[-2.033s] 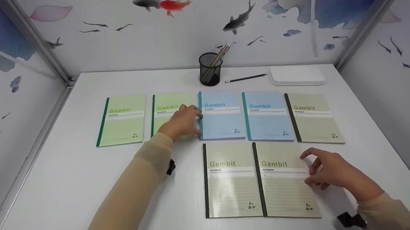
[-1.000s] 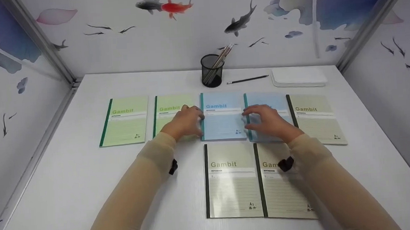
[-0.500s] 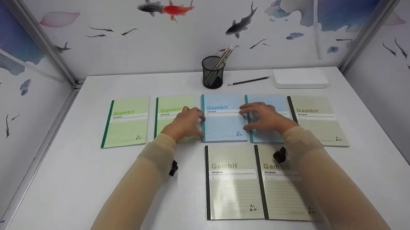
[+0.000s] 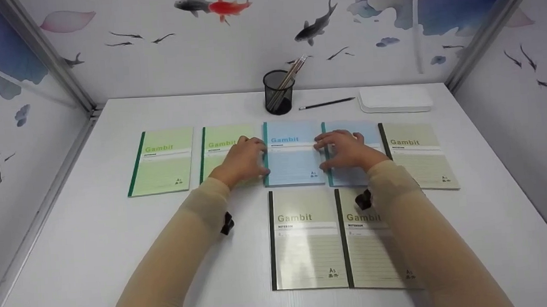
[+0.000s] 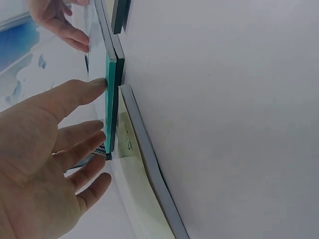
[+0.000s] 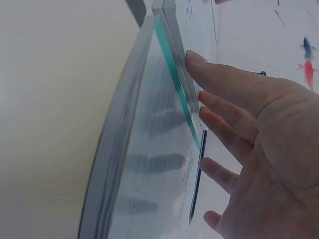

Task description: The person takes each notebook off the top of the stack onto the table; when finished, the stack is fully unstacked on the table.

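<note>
A blue Gambit notebook (image 4: 293,164) lies face up in the middle of the back row. My left hand (image 4: 243,159) is at its teal spine, thumb and fingertips against that edge, above a green notebook (image 4: 217,133). In the left wrist view the spine (image 5: 110,94) shows two layers, one on the other. At the opposite edge, my right hand (image 4: 347,149) has its thumb and fingertips touching or very near the blue notebook, and it hovers over a second blue notebook (image 4: 348,176). In both wrist views the fingers are spread and only slightly bent.
Another green notebook (image 4: 163,172) is at the left, and a tan notebook (image 4: 421,163) at the right. Two tan notebooks lie in front, one (image 4: 306,256) beside the other (image 4: 370,261). Behind stand a mesh pencil cup (image 4: 278,94), a loose pencil (image 4: 327,103) and a white case (image 4: 395,99).
My right hand has left the front right tan notebook and come up and left to the middle blue notebook's right edge. My left hand has stayed at the spine.
</note>
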A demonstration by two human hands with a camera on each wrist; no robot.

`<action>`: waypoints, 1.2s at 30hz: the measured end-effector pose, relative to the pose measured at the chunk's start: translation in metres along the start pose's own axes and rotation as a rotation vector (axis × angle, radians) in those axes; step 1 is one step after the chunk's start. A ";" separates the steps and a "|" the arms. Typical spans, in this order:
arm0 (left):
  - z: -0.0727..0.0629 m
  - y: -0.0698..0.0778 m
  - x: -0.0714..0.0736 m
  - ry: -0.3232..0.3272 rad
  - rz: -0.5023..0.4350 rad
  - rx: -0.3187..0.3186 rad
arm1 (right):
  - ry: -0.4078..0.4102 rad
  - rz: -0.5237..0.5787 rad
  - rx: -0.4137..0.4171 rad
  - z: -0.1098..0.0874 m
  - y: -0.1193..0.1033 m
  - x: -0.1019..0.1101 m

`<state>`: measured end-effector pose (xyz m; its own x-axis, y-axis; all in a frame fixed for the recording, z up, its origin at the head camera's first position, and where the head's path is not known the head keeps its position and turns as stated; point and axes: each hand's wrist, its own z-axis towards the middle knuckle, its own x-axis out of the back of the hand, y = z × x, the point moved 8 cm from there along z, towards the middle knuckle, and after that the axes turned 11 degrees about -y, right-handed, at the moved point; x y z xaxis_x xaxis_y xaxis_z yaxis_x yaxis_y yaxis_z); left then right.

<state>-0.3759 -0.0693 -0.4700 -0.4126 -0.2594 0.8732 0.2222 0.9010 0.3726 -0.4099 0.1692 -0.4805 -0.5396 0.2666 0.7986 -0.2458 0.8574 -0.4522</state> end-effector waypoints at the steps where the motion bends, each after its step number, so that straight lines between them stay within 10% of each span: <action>1: 0.002 0.000 0.001 0.005 0.007 0.004 | 0.000 -0.002 -0.003 0.000 0.000 0.000; 23: 0.008 -0.002 -0.003 -0.018 -0.200 0.032 | 0.015 -0.002 -0.009 -0.002 0.002 0.002; 36: 0.006 -0.014 0.000 -0.041 -0.630 0.063 | 0.001 0.021 -0.036 -0.002 -0.001 0.001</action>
<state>-0.3845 -0.0801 -0.4771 -0.4811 -0.7342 0.4791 -0.1265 0.5989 0.7908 -0.4081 0.1698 -0.4787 -0.5437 0.2845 0.7896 -0.2055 0.8670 -0.4540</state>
